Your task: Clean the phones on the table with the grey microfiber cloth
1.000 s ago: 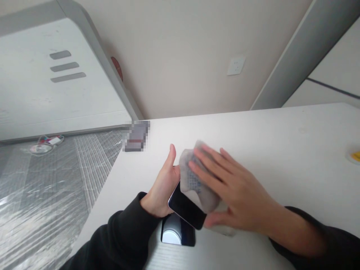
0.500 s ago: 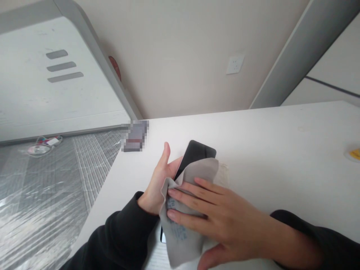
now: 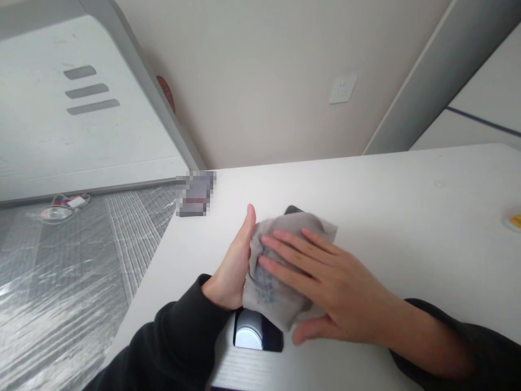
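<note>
A black smartphone (image 3: 260, 334) lies tilted above the table, its top corner and glossy lower end showing. My left hand (image 3: 232, 263) holds it from the left and beneath, thumb up along the edge; the fingers under it are hidden. A grey cloth (image 3: 268, 285) with blue print covers the middle of the phone. My right hand (image 3: 337, 282) presses flat on this cloth, fingers stretched out and apart, thumb at the cloth's lower edge.
The white table (image 3: 407, 217) stands against a wall with a socket (image 3: 343, 89). A blurred-out dark item (image 3: 197, 194) sits at its far left corner. A yellow item (image 3: 515, 220) is at the right edge. Cables (image 3: 65, 208) lie on plastic sheeting at left.
My right hand and the cloth have moved up along the phone. More of its lower end now shows, while its top is mostly covered.
</note>
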Motion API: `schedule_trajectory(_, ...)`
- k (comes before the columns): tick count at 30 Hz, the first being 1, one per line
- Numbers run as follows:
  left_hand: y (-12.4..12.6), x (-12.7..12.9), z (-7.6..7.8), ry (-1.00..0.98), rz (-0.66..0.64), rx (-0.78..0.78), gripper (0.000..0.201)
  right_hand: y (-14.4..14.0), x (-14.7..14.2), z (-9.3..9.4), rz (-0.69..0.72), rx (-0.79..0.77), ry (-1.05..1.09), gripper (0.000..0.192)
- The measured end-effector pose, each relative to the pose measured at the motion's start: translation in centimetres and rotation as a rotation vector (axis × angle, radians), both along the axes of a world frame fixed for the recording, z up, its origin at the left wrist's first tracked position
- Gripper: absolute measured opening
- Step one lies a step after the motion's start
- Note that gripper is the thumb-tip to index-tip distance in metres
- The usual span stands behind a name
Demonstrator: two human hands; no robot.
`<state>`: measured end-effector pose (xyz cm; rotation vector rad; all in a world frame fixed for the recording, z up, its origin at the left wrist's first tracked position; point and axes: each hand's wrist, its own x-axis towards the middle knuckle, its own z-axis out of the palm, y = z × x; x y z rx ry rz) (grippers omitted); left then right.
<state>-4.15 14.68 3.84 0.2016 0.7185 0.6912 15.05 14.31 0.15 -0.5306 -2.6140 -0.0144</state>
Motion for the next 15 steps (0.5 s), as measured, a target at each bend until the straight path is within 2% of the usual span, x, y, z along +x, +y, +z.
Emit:
schedule_trajectory(2, 0.1, 0.2, 0.1, 0.005, 0.007, 0.05, 0.091, 0.8, 0.5, 0.0, -0.156, -0.003, 0.034, 0.083)
schedule_trajectory(4, 0.2, 0.4, 0.2, -0.009, 0.001, 0.065, 0.093, 1.0, 0.7, 0.0, -0.244, -0.002, 0.056, 0.085)
schedule_trajectory(7, 0.1, 0.2, 0.0, -0.016, -0.005, 0.064, 0.093, 0.2, 0.2, 0.1, -0.146, 0.018, 0.053, 0.091)
schedule_trajectory(9, 0.0, 0.0, -0.1, -0.007, -0.02, 0.055, 0.091, -0.6, -0.2, 0.1, -0.028, 0.042, 0.037, 0.089)
schedule_trajectory(11, -0.1, -0.1, -0.1, -0.006, -0.025, 0.057, 0.09, -0.8, -0.3, 0.2, 0.022, 0.048, 0.028, 0.086)
schedule_trajectory(13, -0.1, 0.0, 0.0, -0.017, -0.011, 0.079, 0.089, -0.4, 0.0, 0.2, -0.042, 0.036, 0.034, 0.08)
schedule_trajectory(15, -0.1, 0.1, 0.2, -0.035, -0.013, 0.099, 0.089, 0.3, 0.5, 0.3, -0.164, 0.035, 0.048, 0.076)
